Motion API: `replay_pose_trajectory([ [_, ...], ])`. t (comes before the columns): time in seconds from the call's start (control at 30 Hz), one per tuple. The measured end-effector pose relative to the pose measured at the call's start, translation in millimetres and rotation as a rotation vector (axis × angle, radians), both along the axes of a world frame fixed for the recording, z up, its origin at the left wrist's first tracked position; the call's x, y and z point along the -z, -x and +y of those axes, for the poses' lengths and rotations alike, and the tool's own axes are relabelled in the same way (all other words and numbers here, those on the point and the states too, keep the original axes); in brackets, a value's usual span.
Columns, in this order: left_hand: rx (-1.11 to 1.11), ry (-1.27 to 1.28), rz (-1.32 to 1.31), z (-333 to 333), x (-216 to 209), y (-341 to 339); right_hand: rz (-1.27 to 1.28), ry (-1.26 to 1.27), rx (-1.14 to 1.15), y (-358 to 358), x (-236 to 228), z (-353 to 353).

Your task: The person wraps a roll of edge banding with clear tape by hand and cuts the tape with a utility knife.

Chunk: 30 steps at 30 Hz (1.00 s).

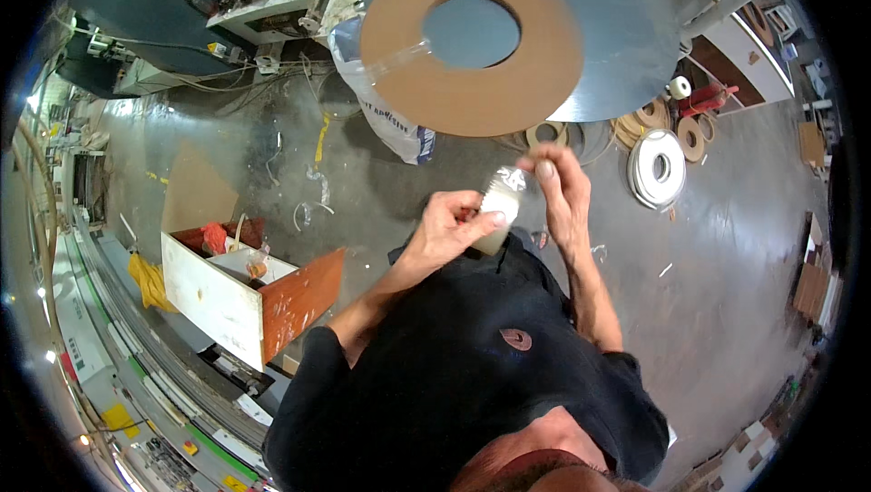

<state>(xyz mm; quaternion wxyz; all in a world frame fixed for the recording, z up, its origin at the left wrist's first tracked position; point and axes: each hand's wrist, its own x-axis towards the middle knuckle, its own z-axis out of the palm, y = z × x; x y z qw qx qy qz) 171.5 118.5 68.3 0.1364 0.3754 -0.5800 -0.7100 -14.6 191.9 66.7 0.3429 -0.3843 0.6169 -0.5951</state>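
Observation:
In front of my chest, my left hand (451, 225) is wrapped round a small clear plastic bottle (501, 203) with pale contents. The bottle stands tilted, its shiny upper end pointing away from me. My right hand (560, 188) is beside that upper end, thumb and fingers pinched together. What the pinch holds is too small and blurred to make out. Beyond both hands, a large brown coil of edge banding (544, 47) lies on a round grey turntable (626, 47), with a strip of clear tape across its left side.
On the left stands a white and brown wooden box (213, 288) with odds and ends inside. A white sack (390, 124) leans by the turntable. White coils (655, 170) and brown coils (691, 140) lie on the floor at right. A long machine (136, 356) runs along the left.

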Motion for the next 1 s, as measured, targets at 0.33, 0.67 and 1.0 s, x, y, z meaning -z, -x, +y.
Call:
replay_pose_trajectory([
  [0.33,-0.675,-0.120,0.063,-133,50,-120,0.447,-0.091,0.047,-12,33,-190],
  [0.67,-0.653,0.018,0.057,-201,88,-74,0.704,-0.170,0.017,-13,79,-239],
  [1.0,-0.604,-0.008,0.014,-218,99,-41,0.521,-0.249,-0.141,0,64,-236],
])
